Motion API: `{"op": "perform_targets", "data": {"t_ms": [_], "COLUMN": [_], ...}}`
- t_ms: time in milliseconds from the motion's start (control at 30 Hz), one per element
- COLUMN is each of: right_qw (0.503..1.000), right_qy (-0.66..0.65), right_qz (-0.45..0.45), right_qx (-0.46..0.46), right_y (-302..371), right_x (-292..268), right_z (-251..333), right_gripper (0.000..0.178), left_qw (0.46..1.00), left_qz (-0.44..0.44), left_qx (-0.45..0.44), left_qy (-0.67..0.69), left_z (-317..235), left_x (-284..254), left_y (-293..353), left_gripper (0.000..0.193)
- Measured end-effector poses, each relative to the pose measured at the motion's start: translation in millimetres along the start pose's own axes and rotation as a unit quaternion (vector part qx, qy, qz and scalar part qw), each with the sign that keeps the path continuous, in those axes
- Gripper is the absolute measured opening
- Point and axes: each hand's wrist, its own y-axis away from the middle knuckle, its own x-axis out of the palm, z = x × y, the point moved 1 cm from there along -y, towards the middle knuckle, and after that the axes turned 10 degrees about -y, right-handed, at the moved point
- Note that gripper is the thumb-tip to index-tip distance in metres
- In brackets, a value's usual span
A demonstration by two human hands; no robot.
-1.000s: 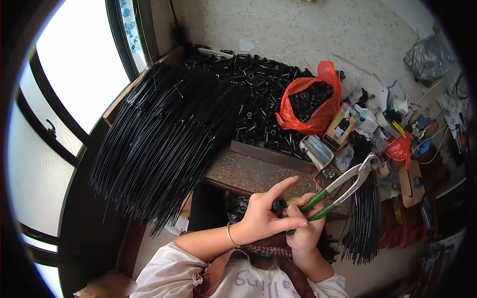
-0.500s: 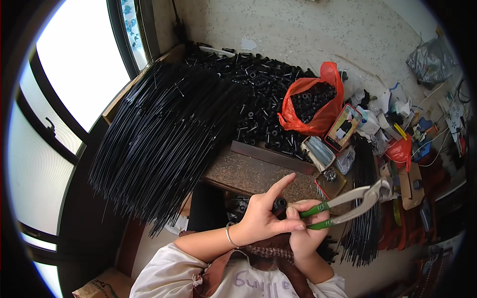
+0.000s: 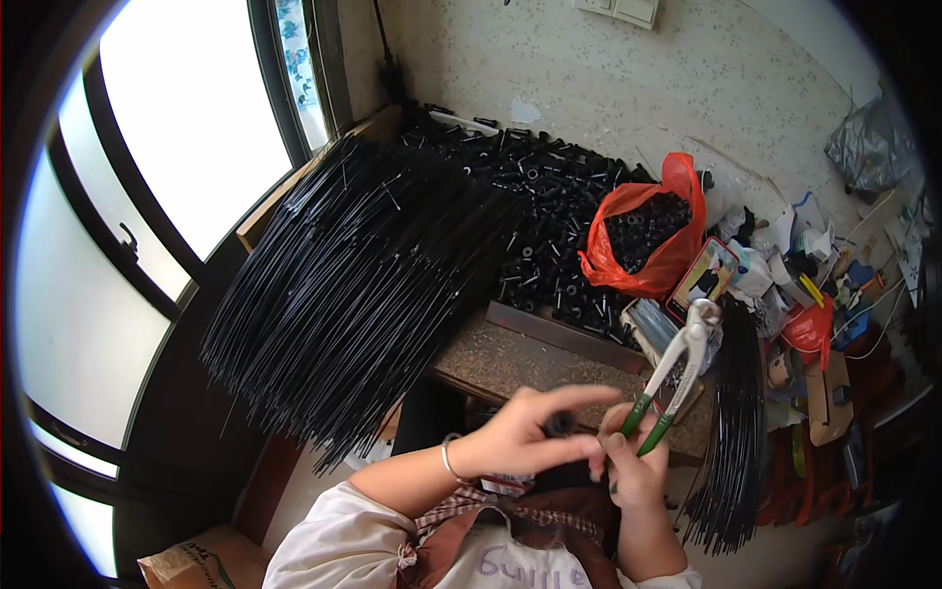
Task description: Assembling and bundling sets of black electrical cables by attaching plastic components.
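My left hand (image 3: 510, 432), with a silver bangle at its wrist, is curled around a small black cylindrical part (image 3: 559, 424), which is blurred. Its index finger and thumb reach over to my right hand (image 3: 638, 466). Green-handled metal pincers (image 3: 689, 355) are gripped in the right hand, their jaws pointing up and away from me. The fingertips of both hands meet or nearly meet; anything pinched between them is too small to make out.
A large bundle of thin black rods (image 3: 343, 294) covers the table's left. Behind lie heaped black fittings (image 3: 540, 206) and a red plastic bag (image 3: 687, 236) of similar parts. A wooden bar (image 3: 564, 336) edges the heap. A phone (image 3: 704, 277) and more black rods (image 3: 731, 442) are at right.
The pincers have swung from pointing right to pointing more upward. Both hands have shifted slightly right and down in the picture, and the whole view has moved too.
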Motion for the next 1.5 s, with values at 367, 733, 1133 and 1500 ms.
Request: {"op": "perform_targets", "data": {"t_ms": [367, 733, 1133, 1500], "right_qw": [0.952, 0.869, 0.904, 0.836], "right_qy": [0.085, 0.467, 0.411, 0.547], "right_qz": [0.139, 0.127, 0.096, 0.035], "right_qx": [0.26, 0.103, 0.069, -0.017], "right_y": [30, 31, 29, -13], "right_x": [-4, -16, 8, -57], "right_z": [13, 14, -3, -23], "right_gripper": [0.041, 0.025, 0.038, 0.028], "left_qw": [0.995, 0.979, 0.973, 0.977], "left_qz": [-0.089, -0.166, -0.231, -0.207], "left_qx": [-0.014, -0.012, 0.003, -0.044], "left_qy": [-0.036, -0.12, -0.028, 0.002], "left_z": [-2, 13, 4, 15], "left_x": [-21, -8, -9, -21], "left_y": [-12, -8, -8, -2], "left_gripper": [0.034, 0.022, 0.026, 0.027]}}
